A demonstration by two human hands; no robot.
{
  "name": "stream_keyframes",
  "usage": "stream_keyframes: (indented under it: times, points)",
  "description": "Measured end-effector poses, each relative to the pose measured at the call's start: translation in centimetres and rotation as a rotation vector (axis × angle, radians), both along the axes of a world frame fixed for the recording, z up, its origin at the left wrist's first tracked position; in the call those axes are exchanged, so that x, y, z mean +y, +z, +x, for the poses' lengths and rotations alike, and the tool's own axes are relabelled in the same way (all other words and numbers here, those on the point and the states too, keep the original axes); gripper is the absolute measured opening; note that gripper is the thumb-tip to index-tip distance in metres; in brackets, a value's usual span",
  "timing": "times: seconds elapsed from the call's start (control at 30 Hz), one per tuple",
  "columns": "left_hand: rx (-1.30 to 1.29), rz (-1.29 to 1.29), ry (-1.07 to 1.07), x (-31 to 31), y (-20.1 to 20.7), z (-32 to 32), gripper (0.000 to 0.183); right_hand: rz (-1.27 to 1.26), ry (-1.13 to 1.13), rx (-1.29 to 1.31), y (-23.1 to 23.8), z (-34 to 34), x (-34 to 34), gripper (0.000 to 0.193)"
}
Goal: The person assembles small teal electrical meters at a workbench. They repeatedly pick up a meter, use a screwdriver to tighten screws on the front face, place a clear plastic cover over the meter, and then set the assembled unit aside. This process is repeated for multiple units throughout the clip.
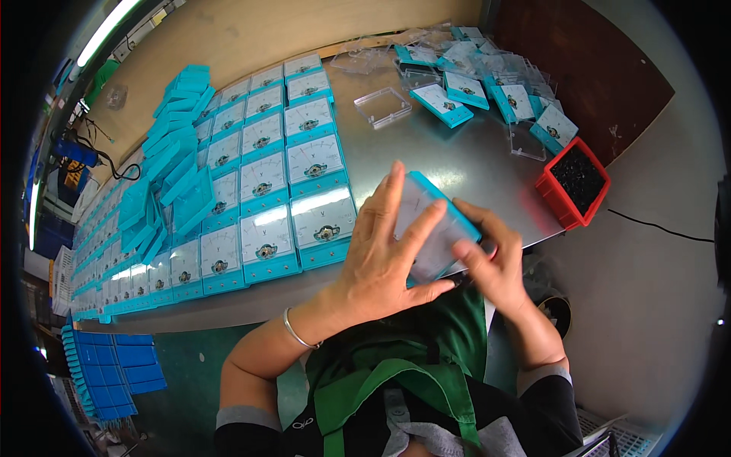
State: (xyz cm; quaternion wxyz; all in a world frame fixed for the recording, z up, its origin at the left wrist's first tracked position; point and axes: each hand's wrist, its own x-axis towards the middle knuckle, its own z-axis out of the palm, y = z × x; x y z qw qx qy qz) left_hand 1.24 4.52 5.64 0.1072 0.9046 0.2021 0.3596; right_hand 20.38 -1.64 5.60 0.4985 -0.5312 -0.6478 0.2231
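Observation:
Above the table's near edge, both hands are on a teal panel meter [429,199] with a clear cover, held tilted. My left hand [373,247], a silver bangle at its wrist, lies along the meter's left side. One finger reaches across the cover and the thumb rests by the near edge. My right hand [499,263] grips the meter's right side, its thumb bent towards the cover. Something small and reddish shows between the right fingers; its kind is unclear. The meter's underside is hidden.
Rows of teal meters [265,242] cover the table's left, with loose teal housings [190,199] heaped on them. A clear cover [382,107] lies mid-table. More meters [442,104] and covers are piled far right. A red bin [542,185] of small black parts stands at the right edge.

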Motion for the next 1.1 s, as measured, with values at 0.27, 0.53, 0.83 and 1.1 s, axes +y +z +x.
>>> stream_keyframes:
  times: [0.27, 0.53, 0.83, 1.1]
  points:
    - [0.353, 0.269, -0.030, 6.4, 0.2, -0.1, 0.061, -0.510, 0.117, 0.528, -1.2, 2.9, 7.7, 0.039]
    - [0.598, 0.164, 0.116, 5.7, -4.2, 1.0, 0.077, 0.100, -0.505, -0.888, -5.8, 6.7, 19.3, 0.028]
    - [0.680, 0.025, 0.305, 7.8, -3.4, 0.9, 0.078, 0.326, -0.510, -0.335, -2.2, 6.5, 13.6, 0.012]
    - [-0.160, -0.725, -0.105, 3.7, -1.7, 0.8, 0.070, 0.505, -0.230, -0.682, 0.8, 3.0, 2.0, 0.032]
